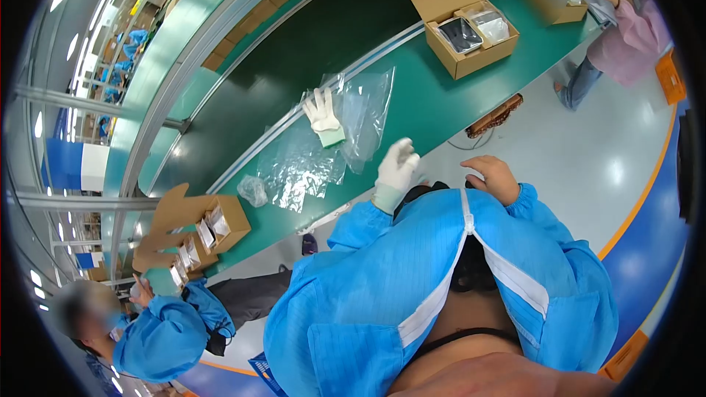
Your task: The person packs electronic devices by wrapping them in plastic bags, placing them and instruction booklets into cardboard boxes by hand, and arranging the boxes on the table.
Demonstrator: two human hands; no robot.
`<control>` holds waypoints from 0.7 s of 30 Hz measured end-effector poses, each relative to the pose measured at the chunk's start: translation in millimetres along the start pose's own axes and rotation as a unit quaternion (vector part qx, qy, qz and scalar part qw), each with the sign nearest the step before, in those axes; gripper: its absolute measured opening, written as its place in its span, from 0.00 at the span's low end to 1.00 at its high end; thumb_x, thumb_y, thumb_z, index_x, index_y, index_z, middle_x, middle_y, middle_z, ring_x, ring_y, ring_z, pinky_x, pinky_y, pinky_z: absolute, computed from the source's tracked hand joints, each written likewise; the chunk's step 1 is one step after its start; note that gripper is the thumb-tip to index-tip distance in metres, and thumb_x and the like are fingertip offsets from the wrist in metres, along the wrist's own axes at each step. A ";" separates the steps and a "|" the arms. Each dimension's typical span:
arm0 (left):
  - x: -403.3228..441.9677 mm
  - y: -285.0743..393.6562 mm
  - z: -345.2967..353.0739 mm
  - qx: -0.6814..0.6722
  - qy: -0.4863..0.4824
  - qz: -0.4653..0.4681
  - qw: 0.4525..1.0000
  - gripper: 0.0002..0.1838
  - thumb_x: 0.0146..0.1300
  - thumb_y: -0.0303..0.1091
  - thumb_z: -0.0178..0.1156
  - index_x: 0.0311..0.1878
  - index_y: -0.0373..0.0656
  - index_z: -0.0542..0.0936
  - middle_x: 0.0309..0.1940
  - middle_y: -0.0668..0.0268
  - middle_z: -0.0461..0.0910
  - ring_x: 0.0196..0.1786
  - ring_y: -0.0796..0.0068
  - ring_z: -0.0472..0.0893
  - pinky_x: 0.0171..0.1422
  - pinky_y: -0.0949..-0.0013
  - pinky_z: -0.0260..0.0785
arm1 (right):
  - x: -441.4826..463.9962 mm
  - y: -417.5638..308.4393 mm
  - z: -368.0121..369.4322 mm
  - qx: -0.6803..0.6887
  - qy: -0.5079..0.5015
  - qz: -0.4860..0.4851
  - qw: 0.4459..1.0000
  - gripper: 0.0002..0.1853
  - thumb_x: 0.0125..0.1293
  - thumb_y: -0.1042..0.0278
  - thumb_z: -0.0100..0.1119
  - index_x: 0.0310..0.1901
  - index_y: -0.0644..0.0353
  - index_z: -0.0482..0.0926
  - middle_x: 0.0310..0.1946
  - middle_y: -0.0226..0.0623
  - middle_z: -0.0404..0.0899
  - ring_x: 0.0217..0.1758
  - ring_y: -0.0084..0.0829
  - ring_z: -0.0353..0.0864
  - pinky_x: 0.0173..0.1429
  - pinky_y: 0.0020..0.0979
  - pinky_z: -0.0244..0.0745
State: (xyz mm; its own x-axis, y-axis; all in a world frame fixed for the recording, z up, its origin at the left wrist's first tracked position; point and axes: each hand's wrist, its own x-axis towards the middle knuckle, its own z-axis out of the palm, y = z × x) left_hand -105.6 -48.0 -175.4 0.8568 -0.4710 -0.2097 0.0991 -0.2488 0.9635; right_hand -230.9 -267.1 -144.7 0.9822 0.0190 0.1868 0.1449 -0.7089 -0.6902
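Note:
My left hand (397, 167) wears a white glove with a pale cuff. It hovers by the near edge of the green table, fingers loosely bent, with nothing visible in it. My right hand (494, 178) is bare, held in front of my blue jacket (368, 257) with its fingers apart and nothing in them. On the table, nearest to my left hand, lie clear plastic bags (301, 173). A second white glove (322, 116) with a green cuff rests flat on them, fingers spread. Beside the bags sits a crumpled piece of clear plastic (252, 190).
An open cardboard box (471, 59) with packed items stands farther along the table (404, 99). More open boxes (232, 224) are at the left end, near a co-worker in blue (158, 338). Another person in a pink sleeve (632, 40) handles papers at the upper right.

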 end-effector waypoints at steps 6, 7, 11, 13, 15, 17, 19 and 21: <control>59.3 -19.4 -29.9 0.297 0.233 0.018 0.926 0.41 0.53 0.48 0.63 0.66 0.38 0.59 0.57 0.45 0.68 0.61 0.46 0.65 0.65 0.52 0.57 | 14.1 27.1 -5.5 0.039 0.011 0.049 0.998 0.16 0.51 0.74 0.63 0.44 0.58 0.78 0.39 0.43 0.80 0.41 0.46 0.78 0.44 0.39 0.73; 69.4 -20.2 -32.8 0.294 0.197 -0.042 0.934 0.41 0.53 0.48 0.63 0.66 0.39 0.59 0.57 0.46 0.68 0.60 0.46 0.65 0.64 0.52 0.57 | 17.8 34.5 -10.9 0.016 0.011 0.056 0.998 0.16 0.51 0.74 0.63 0.44 0.58 0.78 0.39 0.44 0.80 0.41 0.46 0.78 0.45 0.39 0.73; 103.8 -37.2 -25.6 0.444 0.123 0.050 0.886 0.32 0.50 0.39 0.62 0.60 0.47 0.68 0.57 0.58 0.69 0.55 0.53 0.69 0.59 0.54 0.62 | 46.2 48.7 -30.9 -0.026 -0.017 0.056 0.998 0.16 0.51 0.75 0.63 0.44 0.58 0.78 0.39 0.44 0.80 0.41 0.46 0.78 0.45 0.39 0.73; 109.7 -47.1 -18.1 0.509 0.071 0.207 0.833 0.25 0.46 0.30 0.59 0.52 0.52 0.74 0.56 0.68 0.70 0.53 0.60 0.70 0.58 0.55 0.61 | 63.8 51.4 -31.9 -0.031 -0.031 0.045 0.998 0.16 0.50 0.75 0.63 0.44 0.58 0.78 0.39 0.44 0.80 0.41 0.46 0.78 0.45 0.39 0.73; 108.2 -44.1 -21.2 0.514 0.060 0.244 0.820 0.25 0.46 0.29 0.59 0.52 0.52 0.74 0.56 0.68 0.70 0.53 0.60 0.70 0.58 0.55 0.61 | 80.0 50.8 -30.2 -0.021 -0.051 0.040 0.998 0.17 0.49 0.76 0.63 0.44 0.58 0.77 0.40 0.44 0.80 0.42 0.46 0.78 0.45 0.39 0.73; 104.3 -35.2 -27.1 0.519 0.029 0.306 0.798 0.25 0.46 0.29 0.59 0.53 0.48 0.74 0.55 0.63 0.71 0.54 0.58 0.71 0.59 0.56 0.61 | 88.8 54.5 -25.8 -0.023 -0.066 0.017 0.997 0.18 0.49 0.77 0.63 0.45 0.58 0.77 0.41 0.43 0.80 0.42 0.46 0.78 0.45 0.39 0.73; 104.7 -9.8 -35.5 0.410 0.013 0.274 0.870 0.25 0.47 0.29 0.59 0.54 0.45 0.73 0.54 0.60 0.72 0.55 0.55 0.71 0.60 0.57 0.60 | 101.1 61.6 -26.5 -0.028 -0.072 -0.007 0.997 0.19 0.49 0.78 0.63 0.45 0.58 0.77 0.42 0.42 0.80 0.43 0.45 0.78 0.45 0.39 0.73; 115.2 -1.9 -36.7 0.241 0.092 0.233 0.938 0.27 0.52 0.34 0.59 0.57 0.37 0.70 0.51 0.52 0.74 0.57 0.49 0.71 0.65 0.56 0.57 | 111.1 70.1 -30.8 -0.009 -0.102 -0.030 0.994 0.18 0.50 0.76 0.63 0.46 0.58 0.77 0.42 0.42 0.79 0.44 0.45 0.77 0.46 0.39 0.73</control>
State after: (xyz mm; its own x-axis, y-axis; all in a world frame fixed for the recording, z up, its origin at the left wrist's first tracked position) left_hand 11.5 -70.7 -195.3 0.8277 -0.4800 0.2906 -0.5100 -0.4276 0.7463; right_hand -115.3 -336.4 -150.8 0.9758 0.2036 0.0796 0.2037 -0.7146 -0.6693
